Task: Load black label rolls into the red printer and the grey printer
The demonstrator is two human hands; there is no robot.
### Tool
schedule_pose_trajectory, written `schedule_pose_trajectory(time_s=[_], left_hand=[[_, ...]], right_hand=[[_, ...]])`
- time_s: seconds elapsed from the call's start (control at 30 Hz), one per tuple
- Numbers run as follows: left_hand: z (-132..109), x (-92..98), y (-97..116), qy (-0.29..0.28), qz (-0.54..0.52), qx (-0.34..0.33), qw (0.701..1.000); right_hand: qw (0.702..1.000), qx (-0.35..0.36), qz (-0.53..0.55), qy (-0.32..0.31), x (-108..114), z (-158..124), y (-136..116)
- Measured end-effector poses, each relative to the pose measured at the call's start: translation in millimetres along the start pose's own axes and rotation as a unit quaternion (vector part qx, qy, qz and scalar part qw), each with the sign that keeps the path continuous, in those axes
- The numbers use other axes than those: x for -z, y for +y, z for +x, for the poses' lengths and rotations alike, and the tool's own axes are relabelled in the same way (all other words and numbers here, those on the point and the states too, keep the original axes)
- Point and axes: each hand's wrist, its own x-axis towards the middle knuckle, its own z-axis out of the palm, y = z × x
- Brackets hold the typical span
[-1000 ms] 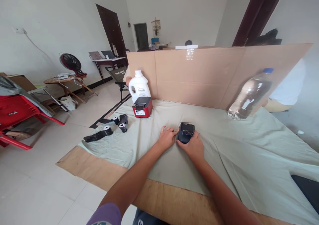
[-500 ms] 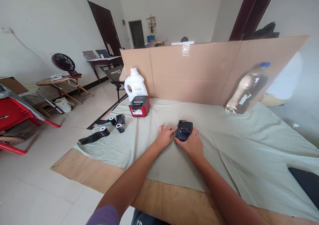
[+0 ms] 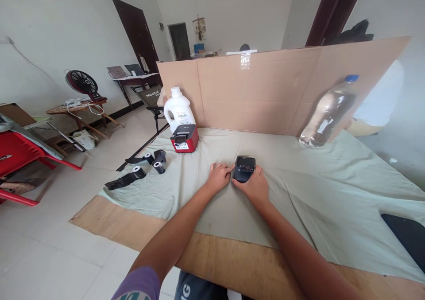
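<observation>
A small black portable printer [image 3: 245, 170] stands on the pale green cloth in front of me, a dark strip across its top. My right hand [image 3: 257, 187] grips it from the right and near sides, thumb along the near edge. My left hand [image 3: 219, 176] rests on the cloth just left of it, forefinger stretched out to the printer's left side. The other fingers of that hand are loosely bent and hold nothing. What the fingertips on the printer's far right side touch is partly hidden.
A red and black printer [image 3: 184, 138] stands before a white jug [image 3: 179, 109]. Several black paper rolls [image 3: 138, 172] lie at left. A cardboard panel [image 3: 245, 94] backs the table, a large bottle [image 3: 328, 114] leans at right, and a dark flat object [image 3: 405, 235] lies near the right edge.
The view has tilted slightly, so the scene sits a little higher or shifted. Both hands keep about the same position at the black portable printer.
</observation>
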Motion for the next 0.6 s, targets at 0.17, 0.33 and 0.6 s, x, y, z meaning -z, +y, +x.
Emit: schedule_pose_trajectory(time_s=[0.17,0.33,0.6], left_hand=[[1.3,-2.1,-2.8,0.0,-0.015,0.004,1.0],[1.5,0.2,-0.7,-0.002,-0.015,0.006,1.0],[3.5,-1.0,-1.4,-0.003,-0.006,-0.011,1.0]], right_hand=[[1.0,-0.011,0.004,-0.011,1.7,0.3,-1.5],[1.0,-0.016,0.003,-0.019,3.4,0.7,-2.8],[1.0,-0.028,-0.007,-0.011,2.1,-0.1,-5.3]])
